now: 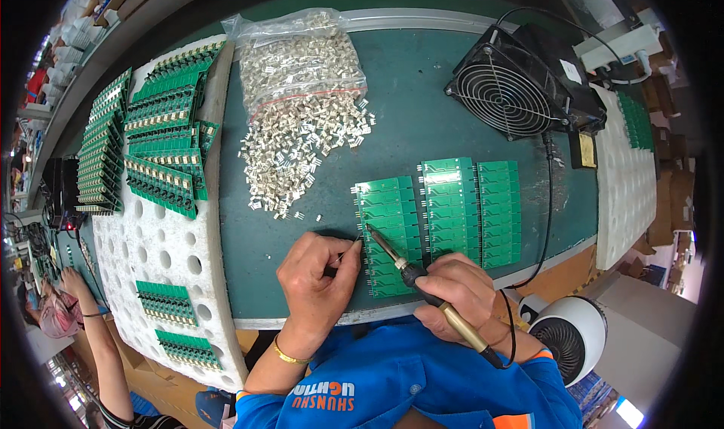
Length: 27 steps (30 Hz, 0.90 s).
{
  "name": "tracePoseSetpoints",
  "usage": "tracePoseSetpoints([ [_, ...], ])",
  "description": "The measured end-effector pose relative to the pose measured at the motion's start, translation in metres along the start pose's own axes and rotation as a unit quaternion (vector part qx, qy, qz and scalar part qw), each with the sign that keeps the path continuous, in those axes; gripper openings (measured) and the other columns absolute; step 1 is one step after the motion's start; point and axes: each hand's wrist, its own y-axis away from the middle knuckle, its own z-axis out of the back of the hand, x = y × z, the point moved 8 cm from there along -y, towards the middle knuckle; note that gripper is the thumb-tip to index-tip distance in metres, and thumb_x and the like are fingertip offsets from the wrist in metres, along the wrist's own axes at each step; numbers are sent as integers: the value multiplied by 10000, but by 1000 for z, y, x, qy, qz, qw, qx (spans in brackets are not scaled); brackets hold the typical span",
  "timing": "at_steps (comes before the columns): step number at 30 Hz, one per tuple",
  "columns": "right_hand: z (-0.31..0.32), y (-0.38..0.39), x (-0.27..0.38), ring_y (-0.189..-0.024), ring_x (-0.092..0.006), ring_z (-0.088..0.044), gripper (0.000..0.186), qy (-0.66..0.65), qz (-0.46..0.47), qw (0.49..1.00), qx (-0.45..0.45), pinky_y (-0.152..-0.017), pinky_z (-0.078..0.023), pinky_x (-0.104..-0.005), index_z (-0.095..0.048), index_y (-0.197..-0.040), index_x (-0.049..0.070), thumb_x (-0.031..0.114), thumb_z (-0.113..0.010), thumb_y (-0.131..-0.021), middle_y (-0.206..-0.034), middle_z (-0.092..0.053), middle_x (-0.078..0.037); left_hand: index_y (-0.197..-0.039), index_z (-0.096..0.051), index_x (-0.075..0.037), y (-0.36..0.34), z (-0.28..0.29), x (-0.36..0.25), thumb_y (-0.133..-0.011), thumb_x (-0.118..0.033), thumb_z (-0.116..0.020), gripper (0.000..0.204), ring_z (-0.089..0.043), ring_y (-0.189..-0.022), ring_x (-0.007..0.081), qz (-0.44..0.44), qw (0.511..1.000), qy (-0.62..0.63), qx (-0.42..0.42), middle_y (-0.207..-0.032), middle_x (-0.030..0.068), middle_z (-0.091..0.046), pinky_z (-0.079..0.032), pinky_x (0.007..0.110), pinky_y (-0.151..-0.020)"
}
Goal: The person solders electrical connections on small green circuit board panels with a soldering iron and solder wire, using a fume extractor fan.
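Observation:
My right hand (pixel 461 293) is closed around a soldering iron (pixel 408 272), whose tip meets the upper left part of the nearest green circuit board panel (pixel 388 237). Thumb and forefinger of my left hand (pixel 318 274) pinch together at that panel's left edge; whatever they hold is too small to make out. Two more green panels, a middle one (pixel 451 210) and a right one (pixel 499 214), lie beside it on the green work mat (pixel 256 255). Beyond my left hand spreads a heap of small white connectors (pixel 290 154), spilling from a clear plastic bag (pixel 302 63).
A black fan (pixel 505 93) stands at the back right, its cable (pixel 549 203) running down the mat. White perforated foam (pixel 170 244) at the left carries stacked boards (pixel 166 120). Another foam block (pixel 630 195) is at right, near a white fan (pixel 569 331). Another person's arm (pixel 102 338) shows far left.

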Motion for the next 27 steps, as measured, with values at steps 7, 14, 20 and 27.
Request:
tracePoseSetpoints([
  [7, -2, 2, 2, -627, -293, -643, 406, 11, 8, 999, 36, -601, -558, -375, -627, -1027, -11, 362, -726, -900, -740, -633, -130, -767, -671, -14, 0, 0, -1, -769, 33, -778, 117, -499, -575, 95, 0, 1000, -9, 1, -668, 32, -557, -389, 241, -524],
  [14, -2, 0, 2, -619, -265, -638, 401, 12, 4, 1000, 23, -591, -551, -369, -651, -990, 2, 348, -783, -836, -724, -628, -102, -766, -669, -16, 0, -2, -1, -768, 35, -779, 121, -501, -569, 96, -6, 1000, -9, -4, -664, 32, -557, -388, 242, -518],
  [20, -2, 1, 2, -619, -269, -641, 400, 11, 2, 1000, 19, -587, -551, -366, -651, -989, 1, 351, -779, -843, -729, -629, -104, -764, -667, -19, 0, -2, -2, -764, 35, -781, 126, -501, -567, 99, -13, 1000, -10, -7, -656, 32, -555, -385, 245, -514],
  [27, -3, 1, 4, -626, -283, -653, 421, 15, 7, 999, 40, -594, -566, -374, -622, -1034, -17, 371, -719, -905, -748, -644, -132, -761, -668, -22, -1, -2, -3, -763, 33, -784, 128, -495, -563, 103, -15, 1000, -10, -4, -651, 29, -549, -381, 248, -513],
])
